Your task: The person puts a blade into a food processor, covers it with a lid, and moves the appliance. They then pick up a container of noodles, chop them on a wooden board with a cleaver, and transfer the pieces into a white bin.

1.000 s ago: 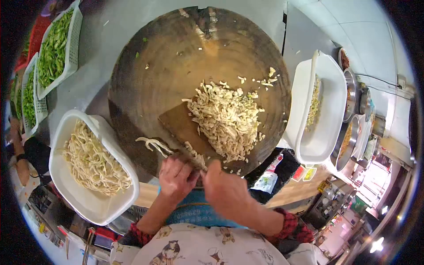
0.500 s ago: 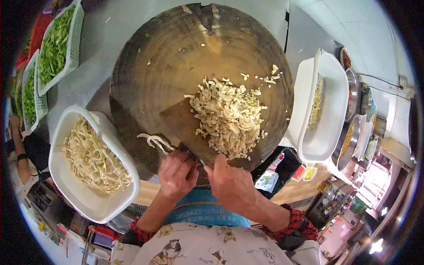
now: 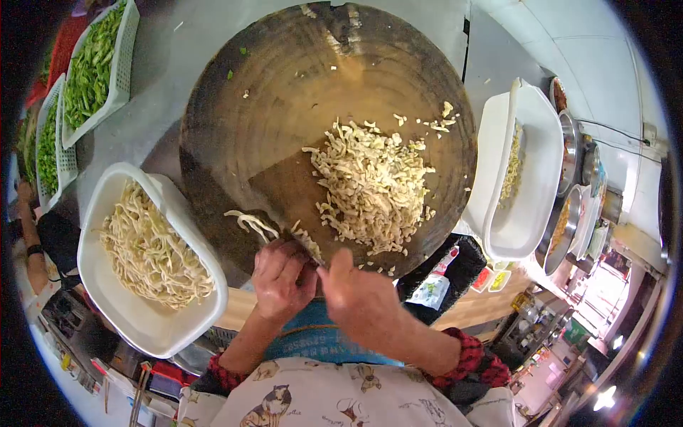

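My right hand (image 3: 363, 295) grips the handle of a cleaver (image 3: 279, 196), whose wide blade reaches up and left over the round wooden chopping block (image 3: 284, 92). My left hand (image 3: 283, 277), fingers curled, presses a small bunch of pale vegetable strips (image 3: 250, 223) against the block beside the blade. Several strip ends stick out past its fingers. Freshly cut bits lie along the right side of the blade. A heap of chopped pale pieces (image 3: 373, 185) lies just right of the cleaver.
At left stands a white tub (image 3: 117, 302) of uncut pale strips. White baskets (image 3: 122, 78) of chopped greens sit behind it. A white tub (image 3: 516, 238) with some chopped bits is at right, near metal bowls (image 3: 562, 228). Another person's arm (image 3: 34, 245) shows at far left.
The right hand has shifted slightly left, towards the left hand. New cut bits have appeared beside the blade near the left fingertips. The view has moved a little.
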The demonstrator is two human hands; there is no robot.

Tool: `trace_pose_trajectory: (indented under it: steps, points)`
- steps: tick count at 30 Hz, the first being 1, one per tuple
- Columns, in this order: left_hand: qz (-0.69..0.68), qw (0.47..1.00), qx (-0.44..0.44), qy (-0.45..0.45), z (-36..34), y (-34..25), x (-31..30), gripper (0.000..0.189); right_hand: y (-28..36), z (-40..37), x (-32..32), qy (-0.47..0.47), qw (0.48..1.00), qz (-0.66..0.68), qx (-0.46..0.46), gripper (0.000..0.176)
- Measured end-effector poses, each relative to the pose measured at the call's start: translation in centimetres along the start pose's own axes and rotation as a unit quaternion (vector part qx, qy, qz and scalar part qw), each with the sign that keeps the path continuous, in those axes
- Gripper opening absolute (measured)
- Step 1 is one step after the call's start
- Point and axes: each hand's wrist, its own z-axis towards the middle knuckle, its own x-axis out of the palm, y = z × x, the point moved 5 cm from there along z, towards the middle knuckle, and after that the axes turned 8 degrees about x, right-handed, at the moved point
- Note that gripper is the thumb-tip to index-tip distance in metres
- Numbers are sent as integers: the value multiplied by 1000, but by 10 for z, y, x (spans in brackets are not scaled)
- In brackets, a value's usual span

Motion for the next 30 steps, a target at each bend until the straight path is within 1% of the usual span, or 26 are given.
trace_pose_trajectory:
  steps: [2,6,8,9,11,12,14,15,17,18,20,21,22,23,24,25,26,27,28,29,30]
  points:
    - [13,1000,10,-4,1,-1,1,25,-8,0,-16,-49,998,38,34,24]
    - [7,1000,17,-8,3,-2,1,23,-22,-22,-34,-65,996,15,53,23]
    - [11,1000,1,-5,7,-4,0,23,-27,-34,-36,-42,996,35,67,23]
    - [7,1000,3,-8,10,-7,-2,23,-30,-35,-39,-45,996,31,70,23]
    - [18,1000,-4,18,15,-11,-2,22,-41,-34,-39,-16,993,74,90,23]
    - [16,1000,0,17,15,-12,-1,22,-45,-32,-40,-21,993,73,91,23]
    - [55,998,-3,15,12,-8,0,23,-55,-25,-29,92,982,105,126,23]
    - [56,998,1,15,11,-8,1,23,-62,-23,-27,88,982,107,125,23]
    - [62,997,-39,-4,9,-2,-1,21,-76,-20,-30,14,986,99,134,25]
    - [64,997,-38,-4,12,-1,-3,21,-81,-19,-35,13,986,100,133,25]
    - [86,993,-85,-4,19,5,-8,21,-89,-20,-52,-22,983,149,107,28]
    - [78,995,-65,-22,22,4,-9,20,-100,-24,-52,-38,970,218,99,27]
    - [79,995,-64,-22,28,0,-11,20,-109,-31,-53,-39,970,219,99,27]
    - [68,997,-34,-11,38,-9,-14,27,-124,-39,-52,-40,927,336,160,22]
    - [58,998,-5,1,46,-17,-14,35,-133,-47,-48,-38,867,446,219,19]
    - [57,998,-4,0,55,-21,-9,35,-131,-52,-55,-95,816,537,193,17]
    - [37,999,1,7,67,-25,0,48,-137,-61,-50,-98,817,535,192,17]
    - [16,1000,7,14,79,-29,8,63,-155,-76,-33,-101,745,605,262,16]
    - [15,1000,8,12,90,-30,17,63,-169,-89,-15,-102,661,666,329,14]
    - [18,999,-9,26,99,-28,30,76,-176,-94,-5,-114,677,638,349,11]
    - [21,999,-25,38,104,-23,42,89,-179,-95,3,-116,678,638,346,11]
